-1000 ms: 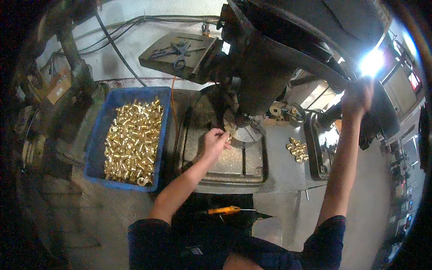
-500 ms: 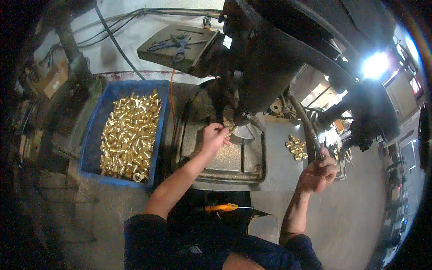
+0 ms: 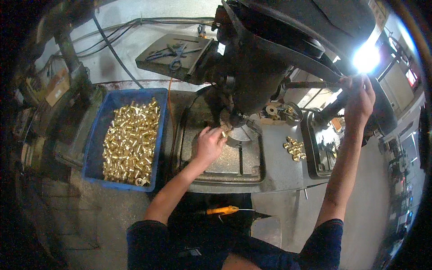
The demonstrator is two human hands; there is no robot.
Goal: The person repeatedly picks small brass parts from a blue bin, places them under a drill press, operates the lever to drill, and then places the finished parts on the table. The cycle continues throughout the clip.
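Observation:
My left hand (image 3: 210, 145) is at the drill press, its thumb and fingertips closed on a small brass fitting (image 3: 224, 133). That fitting sits just beside the workholder under the drill chuck (image 3: 238, 119), and the fingers partly cover it. High on the right, my right hand (image 3: 360, 101) is wrapped round the outer end of the press's feed lever (image 3: 315, 84), which stands out nearly level from the dark machine head (image 3: 258, 67). Beneath the left hand is the metal drip tray (image 3: 216, 174), strewn with brass chips.
A blue bin (image 3: 87, 155) full of brass fittings (image 3: 130, 139) stands at left. Several more fittings (image 3: 294, 148) lie on the grey bench (image 3: 281, 173). Pliers (image 3: 176, 60) rest on a raised plate. A yellow-handled air gun (image 3: 222, 210) is in front of me. A bright lamp (image 3: 366, 57) shines at upper right.
My right hand has swung up and away, raising the feed lever from a steep downward slant to nearly level. My left hand has shifted slightly down and left, still at the workholder.

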